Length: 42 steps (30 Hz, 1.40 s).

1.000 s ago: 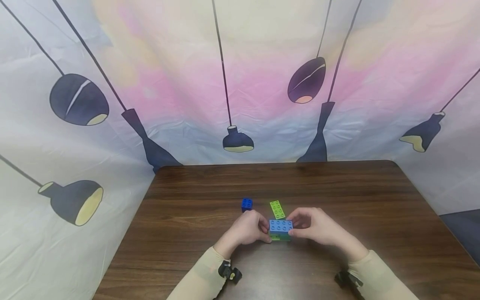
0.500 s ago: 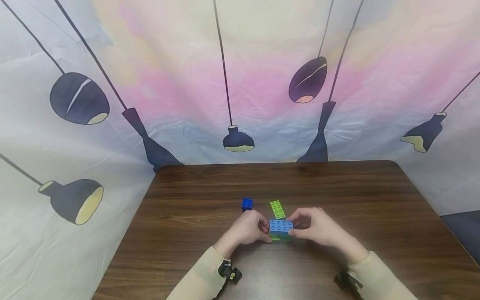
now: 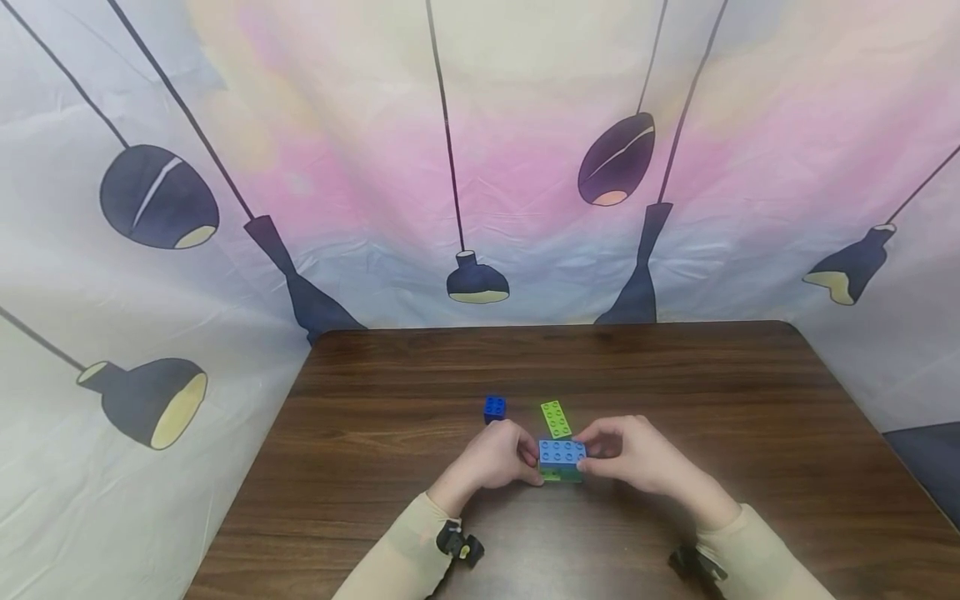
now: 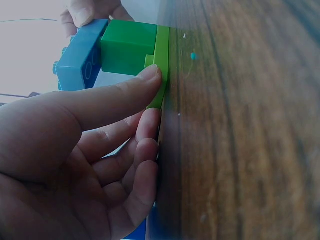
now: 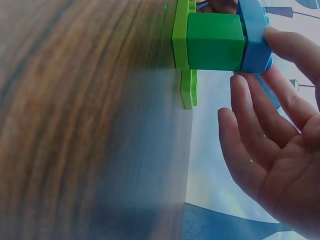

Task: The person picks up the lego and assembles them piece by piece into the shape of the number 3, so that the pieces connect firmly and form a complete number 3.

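In the head view a small stack of toy building bricks stands on the table before me. Its base is a lime green flat brick (image 4: 162,55), with a green brick (image 5: 215,42) in the middle. A light blue eight-stud brick (image 3: 561,452) forms the top and overhangs the green one on the left. My left hand (image 3: 491,457) pinches the left end of the lime base between thumb and fingers, low at the table. With thumb and index finger, my right hand (image 3: 633,454) pinches the right end of the light blue brick; its other fingers extend loosely below in the right wrist view.
Beyond the stack lies another lime flat brick (image 3: 556,419) on the wooden table (image 3: 390,375). A dark blue four-stud brick (image 3: 494,407) sits behind my left hand. A cloth backdrop (image 3: 360,167) printed with lamps hangs past the table's far edge.
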Each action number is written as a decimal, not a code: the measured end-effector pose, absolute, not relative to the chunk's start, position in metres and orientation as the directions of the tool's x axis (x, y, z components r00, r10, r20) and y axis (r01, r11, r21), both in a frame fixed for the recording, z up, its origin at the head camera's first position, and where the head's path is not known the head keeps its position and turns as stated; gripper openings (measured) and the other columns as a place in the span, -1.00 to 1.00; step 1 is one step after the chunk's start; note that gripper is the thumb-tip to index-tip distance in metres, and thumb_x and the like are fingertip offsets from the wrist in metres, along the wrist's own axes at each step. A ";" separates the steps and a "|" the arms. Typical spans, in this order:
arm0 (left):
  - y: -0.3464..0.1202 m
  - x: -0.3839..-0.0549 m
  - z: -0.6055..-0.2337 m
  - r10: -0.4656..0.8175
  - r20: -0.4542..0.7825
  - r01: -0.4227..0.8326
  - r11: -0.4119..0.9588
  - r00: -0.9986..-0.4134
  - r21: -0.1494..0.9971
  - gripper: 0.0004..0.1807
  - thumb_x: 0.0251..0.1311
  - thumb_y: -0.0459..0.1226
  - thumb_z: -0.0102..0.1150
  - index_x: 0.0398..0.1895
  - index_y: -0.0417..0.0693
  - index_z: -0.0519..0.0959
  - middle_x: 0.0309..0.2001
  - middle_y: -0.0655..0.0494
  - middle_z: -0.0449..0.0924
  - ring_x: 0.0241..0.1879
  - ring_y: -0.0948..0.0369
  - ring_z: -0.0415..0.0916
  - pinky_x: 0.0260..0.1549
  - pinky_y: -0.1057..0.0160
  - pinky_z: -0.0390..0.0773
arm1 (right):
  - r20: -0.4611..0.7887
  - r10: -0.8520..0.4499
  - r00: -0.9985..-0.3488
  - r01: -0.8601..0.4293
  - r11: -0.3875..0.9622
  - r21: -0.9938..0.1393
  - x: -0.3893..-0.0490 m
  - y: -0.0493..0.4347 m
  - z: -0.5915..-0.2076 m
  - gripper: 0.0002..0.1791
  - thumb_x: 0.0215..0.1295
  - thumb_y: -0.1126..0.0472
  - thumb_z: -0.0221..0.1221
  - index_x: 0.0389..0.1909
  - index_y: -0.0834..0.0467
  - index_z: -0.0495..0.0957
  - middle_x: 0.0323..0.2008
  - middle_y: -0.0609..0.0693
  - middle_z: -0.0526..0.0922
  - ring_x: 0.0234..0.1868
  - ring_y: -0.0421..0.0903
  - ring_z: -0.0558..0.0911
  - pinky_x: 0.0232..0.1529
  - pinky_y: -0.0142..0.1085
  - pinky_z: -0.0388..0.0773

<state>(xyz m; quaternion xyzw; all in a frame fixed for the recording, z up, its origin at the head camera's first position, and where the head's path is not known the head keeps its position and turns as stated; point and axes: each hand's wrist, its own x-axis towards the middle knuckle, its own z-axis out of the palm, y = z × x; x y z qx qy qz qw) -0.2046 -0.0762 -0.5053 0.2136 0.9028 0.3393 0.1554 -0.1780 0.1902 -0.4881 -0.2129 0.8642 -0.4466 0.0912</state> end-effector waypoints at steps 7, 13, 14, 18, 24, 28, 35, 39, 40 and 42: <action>-0.076 -0.204 -0.506 0.492 -0.137 0.281 0.680 -0.860 0.678 -0.74 -0.10 -0.28 0.75 -0.46 0.07 0.74 -0.50 0.40 0.64 -0.43 0.40 0.56 -0.31 0.29 0.56 | 0.046 -0.447 -0.893 -0.317 0.553 -0.770 -0.175 0.189 -0.487 -0.71 0.25 0.11 0.55 -0.03 0.00 0.79 -0.35 -0.26 0.71 -0.35 -0.23 0.65 -0.40 -0.30 0.59; -0.076 -0.205 -0.506 0.488 -0.139 0.277 0.681 -0.861 0.678 -0.73 -0.11 -0.28 0.76 -0.47 0.07 0.74 -0.50 0.39 0.65 -0.43 0.39 0.56 -0.32 0.29 0.55 | 0.014 -0.434 -0.901 -0.288 0.573 -0.767 -0.175 0.189 -0.489 -0.71 0.25 0.12 0.55 -0.02 -0.02 0.80 -0.33 -0.26 0.72 -0.37 -0.21 0.65 -0.43 -0.28 0.60; -0.076 -0.205 -0.505 0.487 -0.139 0.276 0.682 -0.862 0.677 -0.73 -0.11 -0.28 0.76 -0.47 0.07 0.74 -0.50 0.39 0.65 -0.43 0.39 0.56 -0.32 0.29 0.55 | 0.013 -0.434 -0.901 -0.287 0.574 -0.767 -0.176 0.189 -0.489 -0.71 0.25 0.12 0.55 -0.02 -0.01 0.80 -0.31 -0.26 0.73 -0.35 -0.22 0.67 -0.40 -0.28 0.62; -0.076 -0.205 -0.505 0.486 -0.141 0.272 0.681 -0.862 0.680 -0.74 -0.11 -0.28 0.75 -0.46 0.06 0.75 -0.50 0.39 0.65 -0.43 0.38 0.56 -0.31 0.28 0.56 | 0.019 -0.436 -0.900 -0.299 0.585 -0.754 -0.177 0.189 -0.488 -0.71 0.26 0.08 0.55 -0.02 -0.02 0.80 -0.22 -0.26 0.77 -0.24 -0.26 0.71 -0.21 -0.28 0.65; -0.076 -0.204 -0.503 0.484 -0.143 0.267 0.679 -0.864 0.684 -0.74 -0.10 -0.29 0.75 -0.45 0.04 0.75 -0.50 0.38 0.65 -0.43 0.38 0.56 -0.31 0.28 0.56 | 0.005 -0.439 -0.898 -0.289 0.582 -0.760 -0.180 0.190 -0.488 -0.71 0.25 0.08 0.56 -0.03 -0.03 0.80 -0.17 -0.25 0.79 -0.17 -0.26 0.74 -0.09 -0.26 0.67; -0.075 -0.204 -0.503 0.487 -0.143 0.269 0.678 -0.862 0.684 -0.74 -0.10 -0.29 0.75 -0.45 0.04 0.75 -0.50 0.37 0.64 -0.43 0.37 0.56 -0.31 0.28 0.55 | -0.005 -0.439 -0.898 -0.277 0.576 -0.769 -0.181 0.191 -0.489 -0.71 0.23 0.11 0.56 -0.04 -0.05 0.79 -0.20 -0.26 0.78 -0.19 -0.25 0.73 -0.11 -0.27 0.66; -0.075 -0.205 -0.504 0.491 -0.140 0.274 0.675 -0.860 0.685 -0.74 -0.11 -0.29 0.75 -0.46 0.05 0.75 -0.50 0.39 0.64 -0.43 0.38 0.56 -0.32 0.29 0.55 | 0.006 -0.445 -0.895 -0.276 0.543 -0.793 -0.180 0.191 -0.490 -0.71 0.23 0.12 0.57 -0.05 0.00 0.79 -0.27 -0.22 0.76 -0.26 -0.21 0.71 -0.25 -0.29 0.63; -0.076 -0.205 -0.505 0.491 -0.139 0.272 0.671 -0.860 0.689 -0.74 -0.11 -0.29 0.76 -0.46 0.05 0.75 -0.50 0.39 0.65 -0.43 0.38 0.56 -0.32 0.29 0.55 | -0.011 -0.448 -0.894 -0.249 0.517 -0.819 -0.180 0.192 -0.491 -0.69 0.23 0.13 0.57 -0.03 0.04 0.79 -0.25 -0.18 0.77 -0.25 -0.18 0.73 -0.25 -0.29 0.65; -0.076 -0.205 -0.505 0.491 -0.139 0.272 0.672 -0.860 0.689 -0.74 -0.11 -0.28 0.76 -0.45 0.05 0.75 -0.50 0.39 0.65 -0.43 0.38 0.56 -0.32 0.29 0.55 | -0.017 -0.446 -0.895 -0.242 0.517 -0.821 -0.181 0.192 -0.492 -0.69 0.23 0.12 0.56 -0.03 0.03 0.79 -0.23 -0.17 0.78 -0.23 -0.18 0.74 -0.22 -0.29 0.66; -0.076 -0.205 -0.505 0.491 -0.141 0.271 0.672 -0.860 0.689 -0.74 -0.11 -0.28 0.76 -0.45 0.06 0.75 -0.49 0.39 0.65 -0.43 0.39 0.57 -0.31 0.29 0.56 | -0.028 -0.440 -0.898 -0.230 0.522 -0.821 -0.181 0.192 -0.493 -0.69 0.24 0.10 0.56 -0.02 0.02 0.79 -0.20 -0.17 0.79 -0.18 -0.17 0.75 -0.16 -0.28 0.67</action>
